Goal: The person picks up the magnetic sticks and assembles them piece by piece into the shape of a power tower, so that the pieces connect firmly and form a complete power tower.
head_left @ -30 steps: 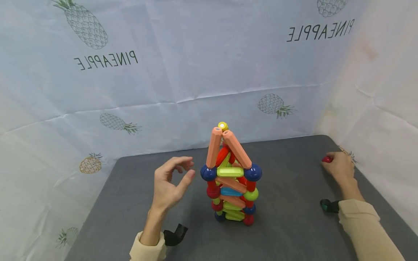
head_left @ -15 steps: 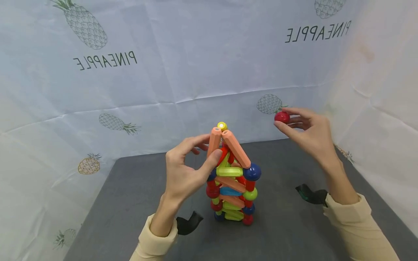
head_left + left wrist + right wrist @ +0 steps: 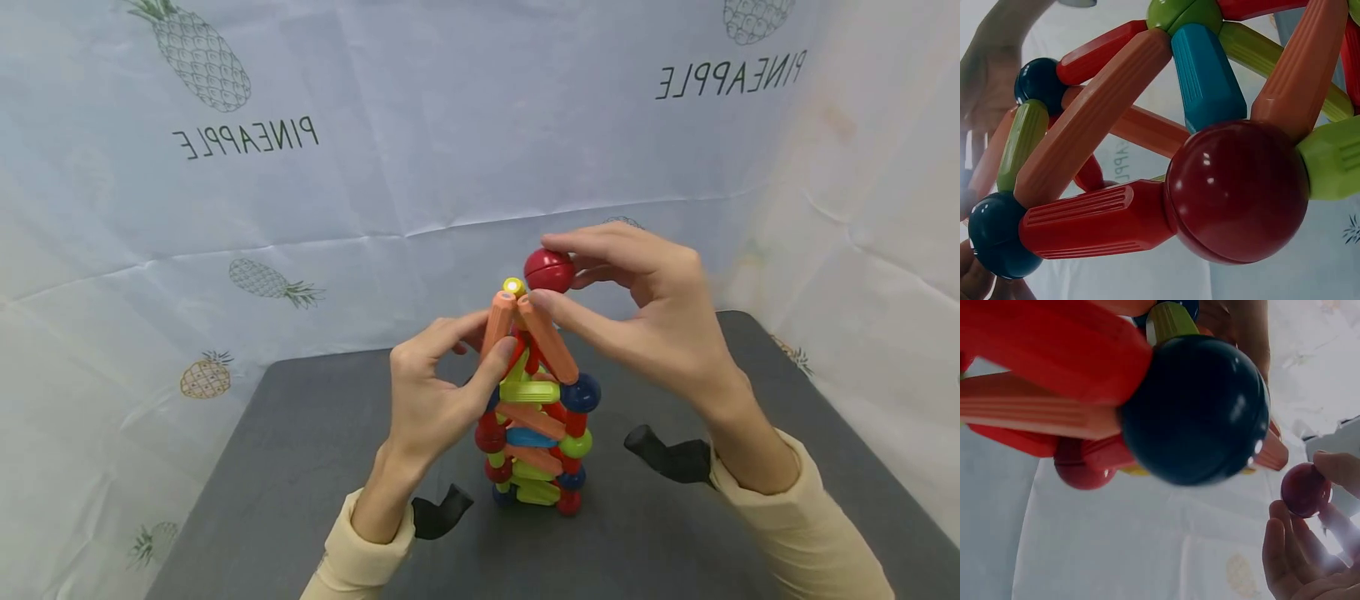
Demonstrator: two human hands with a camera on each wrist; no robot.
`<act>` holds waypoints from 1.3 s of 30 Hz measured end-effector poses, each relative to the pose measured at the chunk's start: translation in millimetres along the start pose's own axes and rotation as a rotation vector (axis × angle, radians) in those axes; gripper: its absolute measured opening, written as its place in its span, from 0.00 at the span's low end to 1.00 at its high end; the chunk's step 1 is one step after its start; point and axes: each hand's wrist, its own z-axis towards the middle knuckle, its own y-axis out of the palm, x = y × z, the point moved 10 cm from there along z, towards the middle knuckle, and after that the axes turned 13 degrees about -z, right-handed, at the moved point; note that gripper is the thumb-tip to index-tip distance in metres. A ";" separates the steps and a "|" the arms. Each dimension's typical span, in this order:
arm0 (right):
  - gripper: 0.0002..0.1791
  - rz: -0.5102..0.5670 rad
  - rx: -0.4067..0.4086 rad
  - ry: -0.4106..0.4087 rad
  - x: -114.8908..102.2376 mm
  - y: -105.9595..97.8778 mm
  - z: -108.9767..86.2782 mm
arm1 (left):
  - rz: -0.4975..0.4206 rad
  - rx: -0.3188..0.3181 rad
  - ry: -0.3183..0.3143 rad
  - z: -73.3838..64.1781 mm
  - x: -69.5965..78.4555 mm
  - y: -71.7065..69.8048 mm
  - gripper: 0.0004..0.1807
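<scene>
A tower (image 3: 529, 437) of magnetic rods and balls stands upright on the dark table. Two orange rods, a left one (image 3: 498, 319) and a right one (image 3: 550, 343), lean together at its top, beside the end of a yellow rod (image 3: 513, 287). My left hand (image 3: 438, 383) grips the left orange rod, thumb in front and fingers mostly hidden behind. Between thumb and fingers, my right hand (image 3: 660, 308) holds a red ball (image 3: 549, 271) close beside the rod tops; the right wrist view shows this ball (image 3: 1305, 489) too. A dark red ball (image 3: 1238, 190) of the tower looms in the left wrist view.
The dark grey table (image 3: 300, 467) carries the tower near its middle. White cloth (image 3: 420, 125) with pineapple prints hangs behind and at both sides. Black wrist mounts, one on the left (image 3: 442, 512) and one on the right (image 3: 667, 454), jut inward from the sleeves.
My right hand has lifted the red ball from the table's right side and brought it left to the tower's top. My left hand has moved right and taken hold of the left orange rod.
</scene>
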 end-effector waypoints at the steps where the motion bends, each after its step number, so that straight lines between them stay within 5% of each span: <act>1: 0.27 -0.005 -0.012 -0.010 -2.3 2.8 1.9 | 0.001 -0.002 0.004 0.1 0.3 0.3 0.17; 14: 0.22 -0.122 -0.065 -0.036 -1.1 20.3 5.1 | -0.024 -0.026 0.033 0.7 4.4 5.7 0.18; 32: 0.27 -0.094 -0.089 -0.053 0.0 22.4 -0.4 | -0.016 -0.030 0.011 -2.6 0.8 6.1 0.18; 35: 0.28 -0.093 -0.095 -0.059 1.3 22.7 -0.7 | 0.019 -0.094 -0.048 -8.4 -9.5 8.5 0.32; 39: 0.29 -0.090 -0.100 -0.076 1.6 22.4 -0.3 | 0.006 -0.256 -0.181 -20.9 -38.4 19.1 0.52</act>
